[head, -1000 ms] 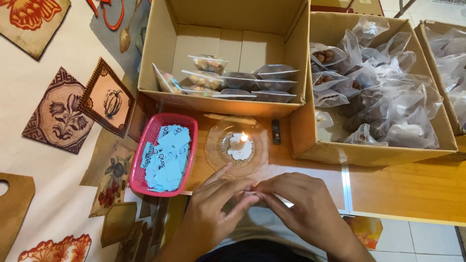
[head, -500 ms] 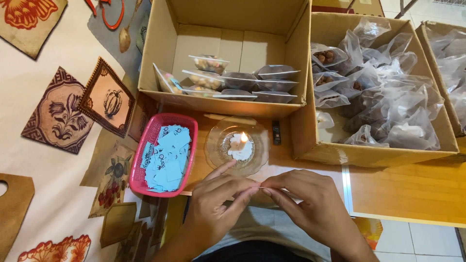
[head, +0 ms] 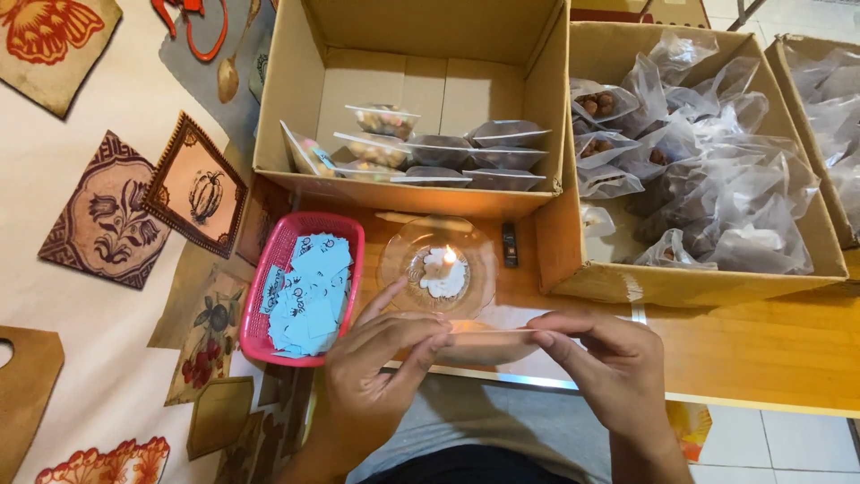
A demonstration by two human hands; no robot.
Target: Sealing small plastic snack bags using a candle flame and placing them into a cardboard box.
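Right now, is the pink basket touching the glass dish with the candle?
Apart. The head view shows a strip of bare wooden table between the pink basket rim and the glass dish edge, with the lit candle in the dish's middle.

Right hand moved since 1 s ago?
Yes. The right hand has shifted rightward, away from the left hand. Its fingertips now sit right of the glass dish, stretching the clear bag between both hands.
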